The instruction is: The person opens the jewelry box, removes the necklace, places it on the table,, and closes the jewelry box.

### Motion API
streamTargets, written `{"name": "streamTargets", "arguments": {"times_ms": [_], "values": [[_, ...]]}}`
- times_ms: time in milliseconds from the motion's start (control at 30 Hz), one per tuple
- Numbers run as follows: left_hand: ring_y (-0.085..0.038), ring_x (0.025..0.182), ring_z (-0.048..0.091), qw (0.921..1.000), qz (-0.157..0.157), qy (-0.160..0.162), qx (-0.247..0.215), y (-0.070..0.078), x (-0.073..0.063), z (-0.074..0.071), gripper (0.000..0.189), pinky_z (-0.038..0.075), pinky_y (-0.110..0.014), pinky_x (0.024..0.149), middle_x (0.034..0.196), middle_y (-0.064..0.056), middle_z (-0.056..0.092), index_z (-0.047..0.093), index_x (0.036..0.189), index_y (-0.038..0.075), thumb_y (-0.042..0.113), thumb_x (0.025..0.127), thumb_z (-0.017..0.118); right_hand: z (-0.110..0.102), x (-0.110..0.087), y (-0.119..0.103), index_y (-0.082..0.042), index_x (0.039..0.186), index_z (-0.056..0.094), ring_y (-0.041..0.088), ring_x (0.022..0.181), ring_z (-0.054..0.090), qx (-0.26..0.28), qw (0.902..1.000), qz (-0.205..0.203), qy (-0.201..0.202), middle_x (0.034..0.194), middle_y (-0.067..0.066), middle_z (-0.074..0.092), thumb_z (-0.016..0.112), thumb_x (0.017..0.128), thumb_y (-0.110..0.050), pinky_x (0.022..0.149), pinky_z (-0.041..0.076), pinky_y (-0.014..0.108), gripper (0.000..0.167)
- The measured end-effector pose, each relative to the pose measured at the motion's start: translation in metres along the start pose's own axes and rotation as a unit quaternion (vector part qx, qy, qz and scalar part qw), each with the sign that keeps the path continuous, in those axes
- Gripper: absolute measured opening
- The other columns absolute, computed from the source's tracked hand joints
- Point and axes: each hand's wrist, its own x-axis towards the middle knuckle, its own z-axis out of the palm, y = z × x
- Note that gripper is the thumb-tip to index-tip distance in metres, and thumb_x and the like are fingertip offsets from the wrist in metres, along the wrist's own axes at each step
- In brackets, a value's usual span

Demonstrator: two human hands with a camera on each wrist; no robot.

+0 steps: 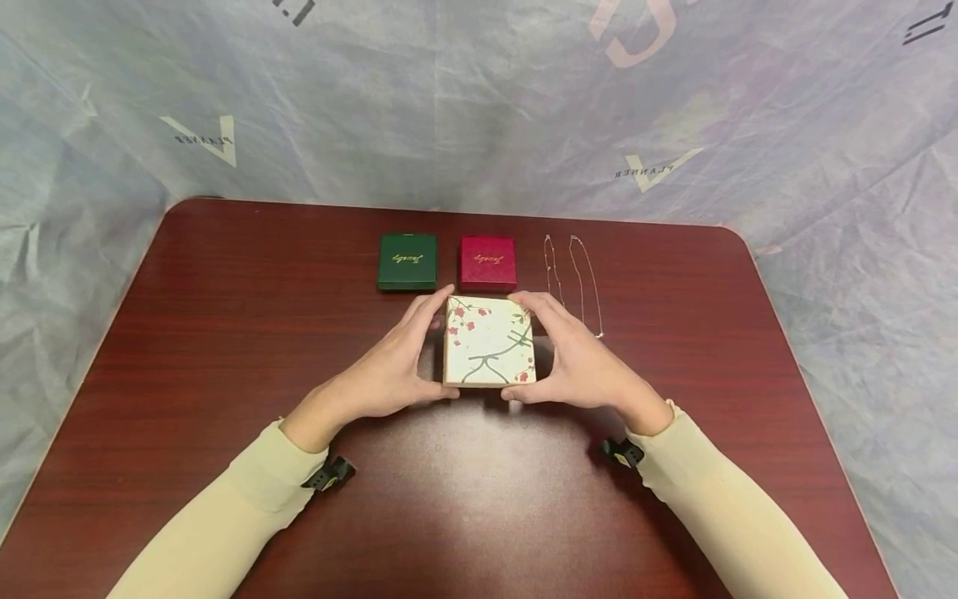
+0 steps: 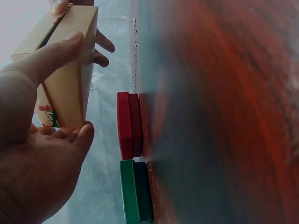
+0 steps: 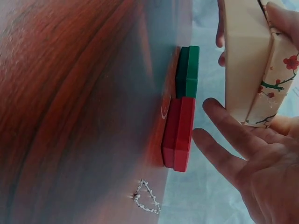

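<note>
Tabletop bears green box, red box and chains near the floral box.

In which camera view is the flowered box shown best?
The head view: the flowered box shows nearly its whole patterned top there. Both wrist views show mainly plain sides and some of the pattern.

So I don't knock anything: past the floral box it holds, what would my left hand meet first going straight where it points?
Probably the red box, just beyond your left hand in the head view. The hand and floral box look raised, though, so they might pass over it.
</note>
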Motion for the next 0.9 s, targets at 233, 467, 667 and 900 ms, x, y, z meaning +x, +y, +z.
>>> {"name": "streamTargets", "arguments": {"times_ms": [233,467,667,900], "values": [[-0.028,0.140,0.048,1.0000,0.001,0.003,-0.003,-0.001,-0.001,0.000,0.131,0.042,-0.049,0.115,0.157,-0.006,0.035,0.011,0.171,0.016,0.013,0.074,0.100,-0.003,-0.002,-0.001,-0.015,0.158,0.038,0.015,0.136,0.046,0.000,0.9999,0.009,0.005,0.151,-0.001,0.047,0.099,0.069,-0.046,0.111,0.045,0.056,0.112],[-0.022,0.146,0.040,0.9997,0.002,0.013,0.022,-0.006,-0.005,-0.004,0.117,0.036,-0.046,0.120,0.161,-0.007,0.031,0.024,0.165,0.006,0.013,0.075,0.099,-0.015,-0.002,-0.003,-0.014,0.158,0.037,0.016,0.135,0.045,0.003,1.0000,0.004,0.000,0.151,-0.001,0.046,0.100,0.069,-0.039,0.111,0.046,0.045,0.112],[-0.022,0.146,0.038,0.9993,0.005,0.017,0.033,-0.009,-0.007,-0.005,0.113,0.035,-0.046,0.120,0.161,-0.009,0.031,0.026,0.164,0.005,0.014,0.076,0.098,-0.023,-0.007,-0.003,-0.006,0.158,0.034,0.022,0.132,0.043,-0.007,0.9999,0.014,-0.003,0.152,0.008,0.044,0.098,0.068,-0.030,0.107,0.044,0.045,0.113],[-0.022,0.146,0.038,0.9990,0.010,0.023,0.038,-0.012,-0.007,-0.006,0.113,0.035,-0.046,0.120,0.160,-0.009,0.031,0.027,0.162,0.004,0.015,0.076,0.098,-0.040,-0.019,0.003,-0.007,0.156,0.034,0.021,0.125,0.044,-0.034,0.9983,0.046,-0.013,0.144,0.003,0.048,0.099,0.063,-0.030,0.104,0.036,0.046,0.116]]}}
